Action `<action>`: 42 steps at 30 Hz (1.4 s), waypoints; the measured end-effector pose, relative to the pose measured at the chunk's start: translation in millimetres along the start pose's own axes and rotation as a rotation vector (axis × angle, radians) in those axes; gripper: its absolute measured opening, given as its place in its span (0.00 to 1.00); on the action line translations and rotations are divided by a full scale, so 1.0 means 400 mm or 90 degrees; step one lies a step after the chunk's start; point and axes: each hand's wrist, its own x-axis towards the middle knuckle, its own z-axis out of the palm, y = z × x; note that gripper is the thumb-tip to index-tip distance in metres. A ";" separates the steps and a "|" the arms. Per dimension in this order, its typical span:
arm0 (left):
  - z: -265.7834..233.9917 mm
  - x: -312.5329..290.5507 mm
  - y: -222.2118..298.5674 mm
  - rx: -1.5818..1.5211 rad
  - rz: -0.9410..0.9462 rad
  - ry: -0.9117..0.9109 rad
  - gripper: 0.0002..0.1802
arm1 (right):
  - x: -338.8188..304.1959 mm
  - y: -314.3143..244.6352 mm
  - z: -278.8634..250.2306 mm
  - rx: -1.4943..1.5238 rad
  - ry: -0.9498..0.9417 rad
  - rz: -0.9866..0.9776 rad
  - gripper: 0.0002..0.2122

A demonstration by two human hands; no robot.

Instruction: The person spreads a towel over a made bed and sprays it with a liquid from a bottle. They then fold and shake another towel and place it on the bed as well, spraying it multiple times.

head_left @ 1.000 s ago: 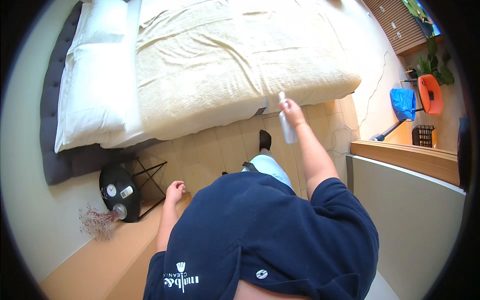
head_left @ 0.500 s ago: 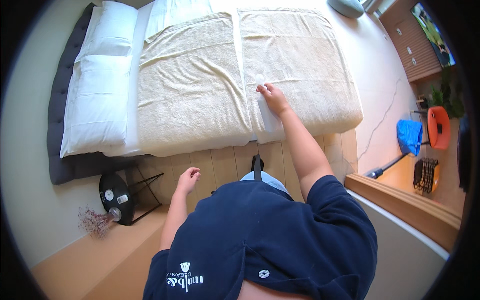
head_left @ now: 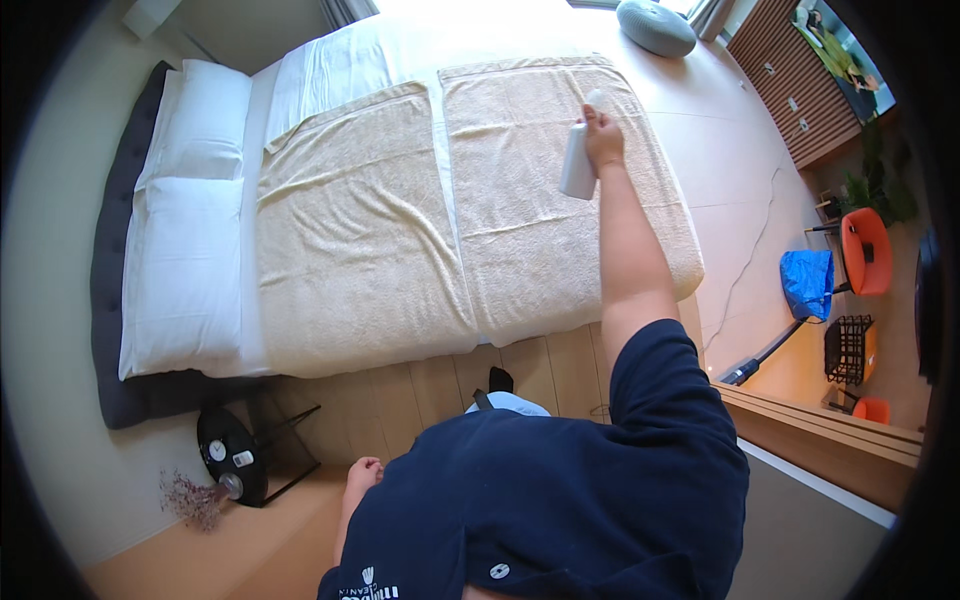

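Observation:
My right hand is stretched out over the far right part of the bed, closed around the neck of a white spray bottle. The bottle's pale head shows above my fingers, and its body hangs slightly tilted beside my wrist. Beneath it lies a beige fleece blanket on the right half of the bed. A second beige blanket covers the left half, with a white strip between the two. Down at my left side, my left hand has its fingers curled in, and no object shows in it.
White pillows lean by the dark headboard. A black side table with a clock and dried flowers stands near my left. At right are a blue bag, an orange chair, a vacuum cleaner and a cable.
My right hand has moved the spray bottle farther out and to the right over the blanket. My left hand has dropped back closer to my body. The whole view has shifted.

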 end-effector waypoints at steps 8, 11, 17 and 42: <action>0.006 0.155 0.130 0.001 0.133 -0.041 0.09 | -0.063 0.178 -0.296 0.100 0.159 0.146 0.23; 0.018 0.181 0.249 0.043 0.180 -0.071 0.09 | -0.178 0.266 -0.349 0.051 0.238 0.090 0.23; 0.043 0.222 0.321 0.126 0.218 -0.099 0.09 | -0.531 0.374 -0.282 -0.033 0.065 0.145 0.21; 0.080 0.002 -0.115 -0.154 0.061 0.088 0.11 | -0.243 -0.268 0.403 0.195 -0.181 -0.059 0.22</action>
